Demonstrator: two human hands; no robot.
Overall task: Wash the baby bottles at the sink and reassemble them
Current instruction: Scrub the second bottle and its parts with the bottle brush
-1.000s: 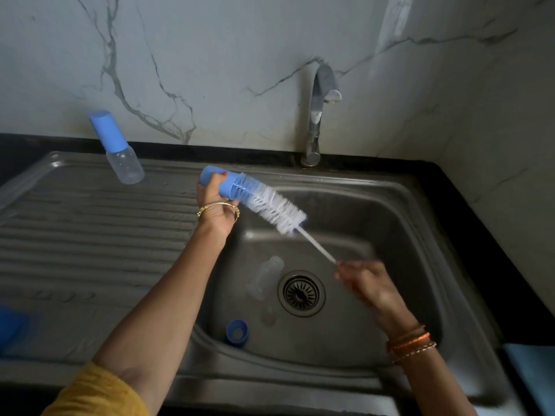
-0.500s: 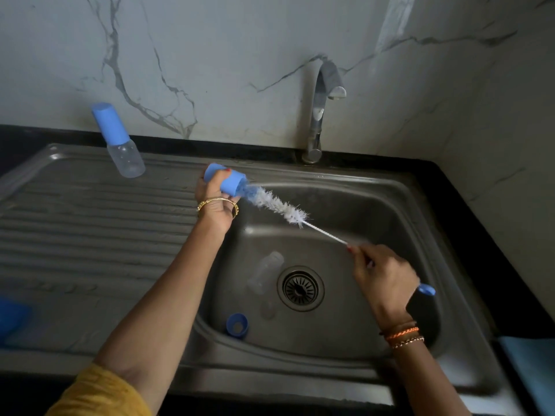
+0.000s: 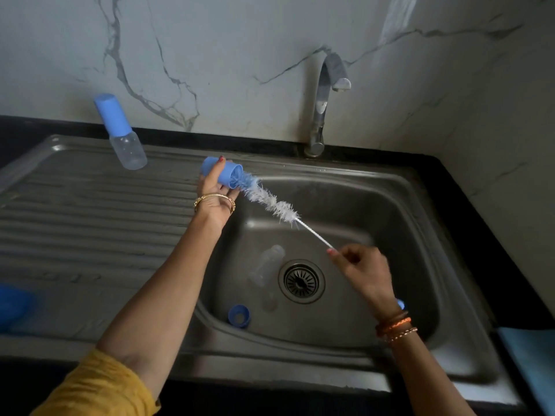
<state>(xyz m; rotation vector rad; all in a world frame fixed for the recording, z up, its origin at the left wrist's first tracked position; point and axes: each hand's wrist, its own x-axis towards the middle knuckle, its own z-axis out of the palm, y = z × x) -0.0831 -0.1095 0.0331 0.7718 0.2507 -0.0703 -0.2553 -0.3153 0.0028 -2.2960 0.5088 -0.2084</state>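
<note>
Scrubbing: my left hand (image 3: 214, 190) grips the blue cap (image 3: 222, 174), right hand (image 3: 365, 270) pinches the bottle brush (image 3: 271, 202) wire. Brush has slid back out since a second ago. Cap nearly done, bottle next.

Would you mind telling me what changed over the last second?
The right hand drew the brush partly out of the blue cap, then pushed it back in. The left hand kept gripping the cap; the bottle on the drainboard stayed put.
</note>
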